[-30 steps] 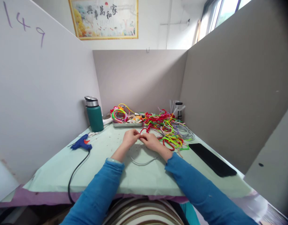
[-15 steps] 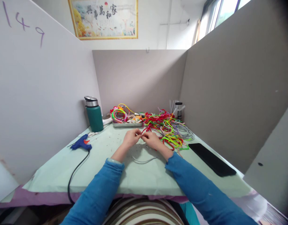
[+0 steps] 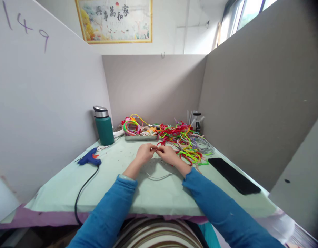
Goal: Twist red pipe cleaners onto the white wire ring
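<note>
My left hand point(image 3: 146, 153) and my right hand point(image 3: 167, 154) meet fingertip to fingertip above the middle of the table. Both are closed in a pinch on a red pipe cleaner point(image 3: 159, 143), part of which curves up behind the fingers; the rest is hidden by them. Just beyond my right hand lies a tangled heap of coloured pipe cleaners point(image 3: 178, 132), red, yellow, green and grey. A thin grey strand point(image 3: 159, 178) rests on the pale green tablecloth point(image 3: 169, 199) below my wrists.
A blue glue gun point(image 3: 89, 157) with a black cord lies at left, near a green bottle point(image 3: 104, 129). At the back are a metal tray point(image 3: 140, 138) of small pieces and a black-lidded jar point(image 3: 197, 122). A black phone-like slab point(image 3: 234, 175) lies at right. Grey partitions point(image 3: 153, 82) enclose the table.
My left hand has shifted very slightly down, its fingers still against those of the right. Everything else stays in place.
</note>
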Motion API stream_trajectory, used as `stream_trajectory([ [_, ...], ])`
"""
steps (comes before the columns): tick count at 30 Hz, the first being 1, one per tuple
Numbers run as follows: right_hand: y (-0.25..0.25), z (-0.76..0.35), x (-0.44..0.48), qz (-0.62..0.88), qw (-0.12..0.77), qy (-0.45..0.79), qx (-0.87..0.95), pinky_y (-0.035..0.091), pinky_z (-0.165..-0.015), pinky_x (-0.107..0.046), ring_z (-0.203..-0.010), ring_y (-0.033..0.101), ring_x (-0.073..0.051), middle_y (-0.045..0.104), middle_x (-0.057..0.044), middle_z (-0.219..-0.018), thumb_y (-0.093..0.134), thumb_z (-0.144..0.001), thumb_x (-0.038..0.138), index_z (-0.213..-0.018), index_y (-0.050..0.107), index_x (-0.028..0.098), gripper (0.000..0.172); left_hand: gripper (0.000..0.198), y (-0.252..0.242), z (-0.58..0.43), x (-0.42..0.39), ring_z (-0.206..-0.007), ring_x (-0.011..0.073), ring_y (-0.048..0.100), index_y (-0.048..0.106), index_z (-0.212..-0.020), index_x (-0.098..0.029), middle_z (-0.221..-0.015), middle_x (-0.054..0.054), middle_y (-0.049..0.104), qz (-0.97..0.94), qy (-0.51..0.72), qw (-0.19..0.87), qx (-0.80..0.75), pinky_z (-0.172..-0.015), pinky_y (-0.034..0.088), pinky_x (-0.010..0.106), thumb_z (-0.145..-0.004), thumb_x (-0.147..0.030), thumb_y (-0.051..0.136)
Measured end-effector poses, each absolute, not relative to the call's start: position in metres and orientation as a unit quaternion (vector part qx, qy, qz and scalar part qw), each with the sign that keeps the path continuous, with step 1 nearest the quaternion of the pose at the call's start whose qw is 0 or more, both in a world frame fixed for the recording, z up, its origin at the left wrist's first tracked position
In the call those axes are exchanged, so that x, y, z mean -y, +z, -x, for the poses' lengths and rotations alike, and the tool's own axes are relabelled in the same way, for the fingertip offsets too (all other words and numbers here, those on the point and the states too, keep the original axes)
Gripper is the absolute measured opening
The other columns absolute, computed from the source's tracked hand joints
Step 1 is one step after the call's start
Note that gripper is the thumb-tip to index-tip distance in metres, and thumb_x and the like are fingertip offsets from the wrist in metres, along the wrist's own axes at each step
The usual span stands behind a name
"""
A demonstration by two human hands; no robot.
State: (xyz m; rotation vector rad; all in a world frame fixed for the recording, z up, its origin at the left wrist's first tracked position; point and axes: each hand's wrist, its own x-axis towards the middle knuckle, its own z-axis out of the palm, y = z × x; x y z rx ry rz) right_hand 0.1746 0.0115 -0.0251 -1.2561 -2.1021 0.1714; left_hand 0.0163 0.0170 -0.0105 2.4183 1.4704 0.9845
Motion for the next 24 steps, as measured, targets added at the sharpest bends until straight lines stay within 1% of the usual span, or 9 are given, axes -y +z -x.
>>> stream_trajectory([
  [7,-0.024,-0.1751,-0.0098,0.48,0.335,0.055,0.809,0.028,-0.056,-0.023,-0.063,0.053,-0.013,0.066,-0.003,-0.07,0.05,-0.084,0.025,-0.078,0.068,0.016,0.021,0.028,-0.0122,-0.0161,-0.0185,-0.087,0.0178,0.062,0.073,-0.1,-0.02,-0.1,0.006,0.071,-0.807,0.306,0.074,-0.499,-0.082,0.044,0.026,-0.079,-0.019,0.054],
  [17,-0.0255,-0.1753,-0.0097,0.468,0.339,0.053,0.815,0.028,-0.056,-0.023,-0.063,0.053,-0.013,0.066,-0.003,-0.071,0.05,-0.085,0.025,-0.079,0.067,0.016,0.02,0.029,-0.0115,-0.0174,-0.0183,-0.087,0.0194,0.061,0.074,-0.099,-0.022,-0.097,0.006,0.071,-0.808,0.295,0.085,-0.502,-0.083,0.045,0.027,-0.077,-0.017,0.056],
  [24,-0.0247,-0.175,-0.0091,0.468,0.336,0.05,0.816,0.029,-0.056,-0.023,-0.063,0.053,-0.013,0.067,-0.003,-0.071,0.049,-0.085,0.024,-0.081,0.068,0.016,0.022,0.028,-0.0158,-0.0157,-0.0209,-0.088,0.0183,0.06,0.073,-0.098,-0.02,-0.099,0.007,0.068,-0.817,0.304,0.057,-0.487,-0.083,0.045,0.026,-0.078,-0.019,0.054],
])
